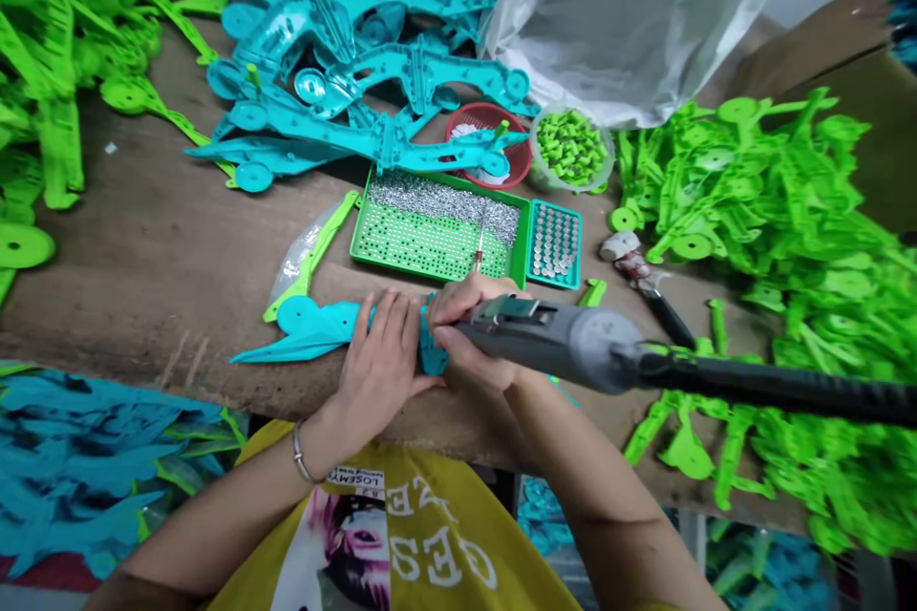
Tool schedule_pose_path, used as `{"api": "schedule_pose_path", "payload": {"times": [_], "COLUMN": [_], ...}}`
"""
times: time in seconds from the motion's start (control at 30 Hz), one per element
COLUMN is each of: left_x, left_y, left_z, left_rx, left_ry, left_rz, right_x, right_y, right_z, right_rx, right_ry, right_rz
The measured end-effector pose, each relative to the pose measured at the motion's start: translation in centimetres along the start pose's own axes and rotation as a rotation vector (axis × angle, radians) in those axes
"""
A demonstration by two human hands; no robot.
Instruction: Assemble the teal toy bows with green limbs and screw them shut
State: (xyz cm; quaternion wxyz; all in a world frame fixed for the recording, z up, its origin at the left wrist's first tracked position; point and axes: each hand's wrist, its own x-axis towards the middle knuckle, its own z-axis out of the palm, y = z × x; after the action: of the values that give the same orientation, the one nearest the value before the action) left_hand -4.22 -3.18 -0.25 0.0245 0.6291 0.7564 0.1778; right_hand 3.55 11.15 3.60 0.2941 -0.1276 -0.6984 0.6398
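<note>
My left hand (379, 353), with a thin bracelet on its wrist, grips a teal moulded plastic part (308, 329) against the wooden table's front edge. The part's pointed end reaches out to the left. My right hand (465, 315) is wrapped around a grey electric screwdriver (551, 339) right next to my left hand. Its black cable (774, 382) runs off to the right. The driver's tip is hidden behind my fingers. A thin metal shaft with a red collar (478, 253) stands just beyond my right hand, by the tray.
A green tray of small silver fasteners (373, 248) and a small teal tray of silver pieces (554, 244) sit on the wooden table (143, 277). Behind lie a red bowl (489, 145), a clear tub of green pieces (571, 148), and heaps of teal (336, 48) and green plastic parts (774, 200).
</note>
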Motion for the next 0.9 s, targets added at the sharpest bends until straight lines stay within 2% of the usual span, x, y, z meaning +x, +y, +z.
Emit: {"api": "schedule_pose_path", "payload": {"times": [0.07,0.1,0.23,0.33,0.5,0.7,0.8,0.9], "left_x": [0.0,0.1,0.2,0.3,0.5,0.6,0.6,0.5], "left_y": [0.0,0.0,0.0,0.0,0.1,0.1,0.1,0.1], "left_z": [0.0,-0.1,-0.3,-0.4,-0.7,-0.8,-0.9,-0.9], "left_rx": [0.006,0.013,0.04,0.042,0.025,0.015,0.017,0.021], "left_ry": [-0.011,-0.016,-0.02,-0.027,-0.032,-0.021,-0.046,-0.051], "left_rz": [-0.005,-0.008,-0.01,-0.011,-0.019,-0.021,-0.028,-0.02], "right_x": [0.7,1.2,3.4,4.4,4.3,4.3,4.5,4.3], "right_y": [-1.0,-1.4,-1.3,0.3,2.5,3.0,2.6,0.6], "right_z": [-0.3,-0.5,-1.1,-1.3,-1.4,-1.6,-1.6,-1.5], "right_rx": [0.041,0.075,0.135,0.08,0.065,0.065,0.026,0.002], "right_ry": [-0.046,-0.012,0.329,0.453,0.458,0.425,0.412,0.451], "right_rz": [-0.053,-0.095,-0.283,-0.284,-0.2,-0.147,-0.133,-0.151]}}
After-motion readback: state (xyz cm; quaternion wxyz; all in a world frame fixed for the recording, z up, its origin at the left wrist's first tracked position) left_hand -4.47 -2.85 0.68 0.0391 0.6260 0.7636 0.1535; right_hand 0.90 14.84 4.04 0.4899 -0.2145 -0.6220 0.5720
